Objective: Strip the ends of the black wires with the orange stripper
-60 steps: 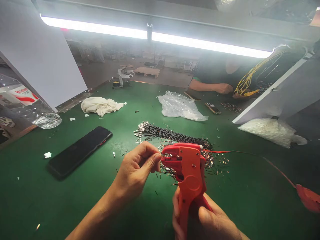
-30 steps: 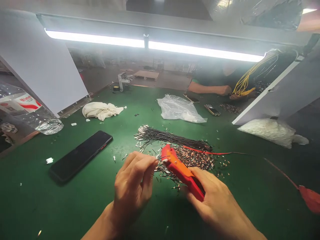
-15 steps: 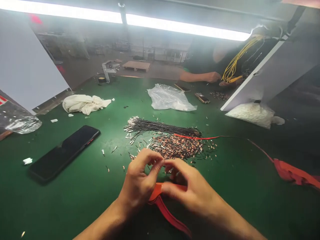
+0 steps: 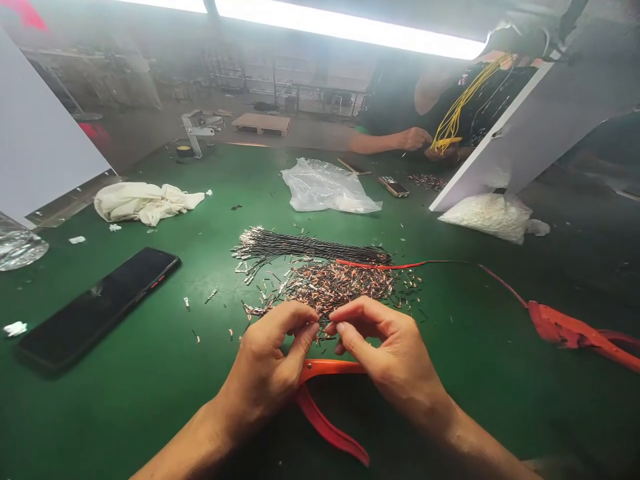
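My left hand (image 4: 273,360) and my right hand (image 4: 385,353) meet fingertip to fingertip low in the middle, both pinched on a short thin wire piece (image 4: 323,328) that is too small to see clearly. Under my hands the red wire stripper (image 4: 325,413) lies flat on the green table (image 4: 150,413), its handles pointing towards me. Just beyond my fingers lies a heap of cut copper-tipped wire bits (image 4: 340,283), and behind it a bundle of thin black wires (image 4: 305,247) lies sideways.
A black phone (image 4: 95,307) lies at the left, a white cloth (image 4: 145,200) behind it. A clear plastic bag (image 4: 325,187) and a bag of white parts (image 4: 487,215) lie farther back. A red tool (image 4: 575,330) with a red cord sits at the right. Another person's hands (image 4: 420,141) handle yellow wires.
My right hand has laid the red stripper down on the table and moved up to pinch the wire piece with my left hand. The view has tilted down.
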Action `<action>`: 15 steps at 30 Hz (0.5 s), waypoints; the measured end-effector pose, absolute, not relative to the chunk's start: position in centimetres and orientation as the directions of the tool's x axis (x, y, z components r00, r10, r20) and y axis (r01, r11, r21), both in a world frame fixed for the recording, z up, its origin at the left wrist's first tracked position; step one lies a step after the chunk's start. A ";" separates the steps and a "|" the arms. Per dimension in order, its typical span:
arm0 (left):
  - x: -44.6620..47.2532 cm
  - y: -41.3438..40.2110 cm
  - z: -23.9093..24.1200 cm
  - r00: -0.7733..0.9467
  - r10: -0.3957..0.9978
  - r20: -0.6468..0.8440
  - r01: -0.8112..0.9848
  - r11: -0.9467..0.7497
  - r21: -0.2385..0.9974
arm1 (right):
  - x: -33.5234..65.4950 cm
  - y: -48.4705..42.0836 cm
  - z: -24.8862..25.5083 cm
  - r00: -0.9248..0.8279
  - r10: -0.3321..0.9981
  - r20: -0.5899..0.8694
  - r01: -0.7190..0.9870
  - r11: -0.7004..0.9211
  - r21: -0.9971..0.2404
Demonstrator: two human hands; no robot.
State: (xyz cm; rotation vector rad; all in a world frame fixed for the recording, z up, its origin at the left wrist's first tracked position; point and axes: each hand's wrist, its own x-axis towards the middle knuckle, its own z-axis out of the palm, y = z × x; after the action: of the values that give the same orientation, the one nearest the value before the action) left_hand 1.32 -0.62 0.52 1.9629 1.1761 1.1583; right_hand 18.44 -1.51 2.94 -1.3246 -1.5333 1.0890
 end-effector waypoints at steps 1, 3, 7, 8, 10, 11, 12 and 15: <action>1.3 -0.7 0.5 0.252 0.872 0.419 0.423 -0.489 0.763 | 18.4 -1.4 2.8 -0.114 0.991 0.071 0.312 0.103 -0.945; 1.4 -0.8 0.3 0.289 0.835 0.468 0.471 -0.549 0.690 | 18.3 -1.4 2.5 -0.114 0.986 0.124 0.363 0.158 -0.918; 1.3 -0.9 -0.1 0.368 0.767 0.525 0.525 -0.638 0.563 | 18.0 -1.4 1.9 -0.099 0.971 0.217 0.482 0.238 -0.843; 1.3 -0.9 -0.1 0.383 0.751 0.537 0.526 -0.655 0.541 | 18.0 -1.4 1.8 -0.102 0.966 0.239 0.511 0.257 -0.820; 1.3 -0.9 -0.1 0.399 0.735 0.548 0.525 -0.673 0.521 | 18.0 -1.3 1.7 -0.122 0.955 0.270 0.553 0.292 -0.781; 1.3 -0.9 -0.1 0.399 0.735 0.548 0.525 -0.673 0.521 | 18.1 -1.3 1.7 -0.143 0.950 0.278 0.563 0.310 -0.766; 1.3 -1.0 -0.1 0.399 0.738 0.545 0.525 -0.671 0.524 | 18.1 -1.2 1.7 -0.168 0.944 0.283 0.569 0.327 -0.754; 1.3 -1.1 -0.1 0.402 0.758 0.514 0.529 -0.650 0.546 | 18.3 -1.0 1.7 -0.252 0.925 0.283 0.578 0.379 -0.723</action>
State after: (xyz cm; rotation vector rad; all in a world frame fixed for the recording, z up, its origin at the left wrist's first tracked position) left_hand 1.30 -1.09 -0.07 2.3668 1.1222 1.0999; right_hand 18.30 -1.02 1.66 -1.2938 -1.9456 0.6375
